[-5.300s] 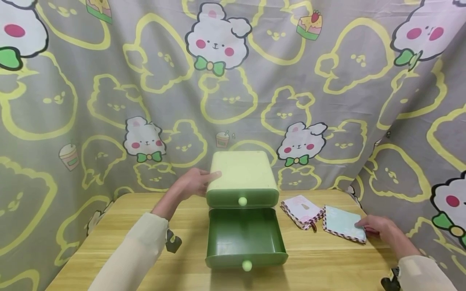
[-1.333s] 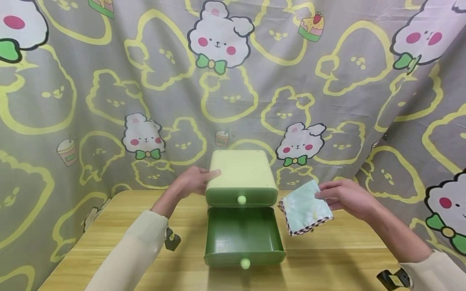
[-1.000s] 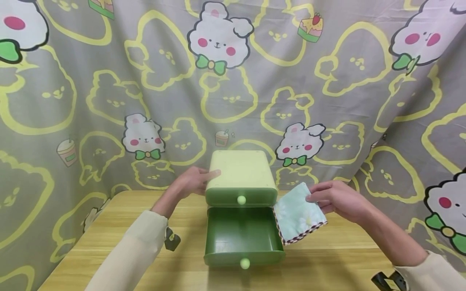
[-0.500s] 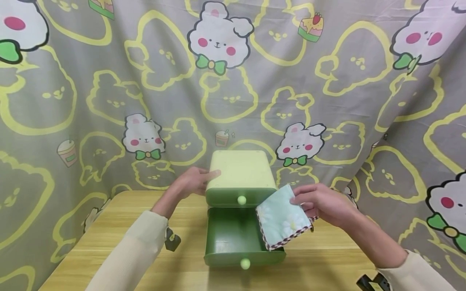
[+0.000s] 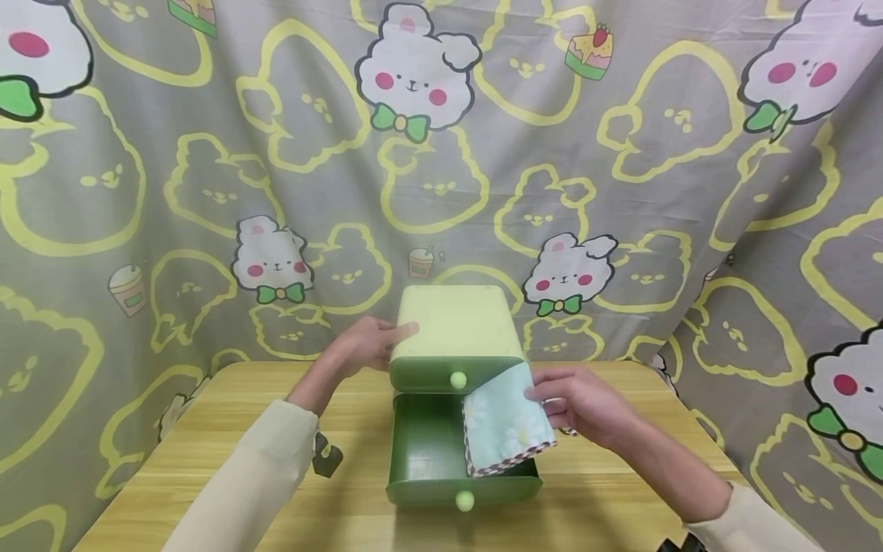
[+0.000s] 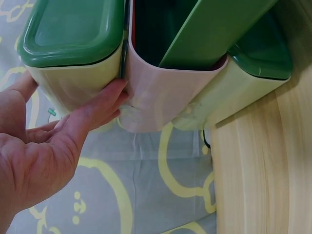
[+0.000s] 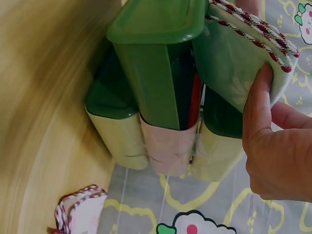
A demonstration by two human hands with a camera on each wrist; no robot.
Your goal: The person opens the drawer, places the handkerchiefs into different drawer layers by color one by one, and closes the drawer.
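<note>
Drawer unit (image 5: 455, 322): pale-yellow top, green fronts, middle drawer (image 5: 421, 492) pulled out. Folded mint cloth (image 5: 507, 422): flower print, checked trim, tilted, above drawer unit's open drawer.

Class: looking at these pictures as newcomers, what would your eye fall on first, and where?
A cartoon-print curtain fills the background. Before it, on the table, stands a yellow-topped drawer unit with its middle drawer pulled out. The right hand holds a pale blue cloth above that drawer.
</note>
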